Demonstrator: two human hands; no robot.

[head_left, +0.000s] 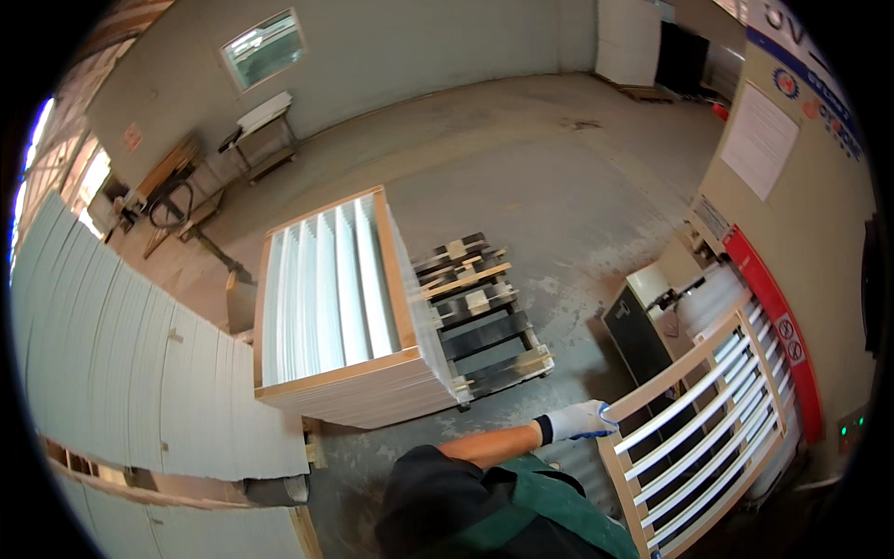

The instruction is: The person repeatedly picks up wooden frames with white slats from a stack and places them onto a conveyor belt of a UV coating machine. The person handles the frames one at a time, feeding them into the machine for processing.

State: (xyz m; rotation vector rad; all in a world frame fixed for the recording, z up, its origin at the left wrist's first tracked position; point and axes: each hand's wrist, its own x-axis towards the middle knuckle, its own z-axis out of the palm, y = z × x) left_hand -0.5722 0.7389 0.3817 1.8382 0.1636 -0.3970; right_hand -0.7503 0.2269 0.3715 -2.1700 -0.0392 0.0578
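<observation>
My left hand [579,421], in a white glove with blue on it, is closed on the near-left corner of a slatted panel [672,371]. The panel has a light-brown border and white slats. It is held tilted at my right, in front of a machine's conveyor-like bed. My right hand does not show. To the left of my arm stands a tall stack of similar panels [337,374], brown-edged with white slats on top.
A black slatted pallet [486,334] lies beyond the stack. Rows of white boards [121,354] line the left side. At right rises a cream machine [717,182] with a red strip [773,321]; a dark-fronted cabinet [635,331] stands by it. A small table [265,116] is near the far wall.
</observation>
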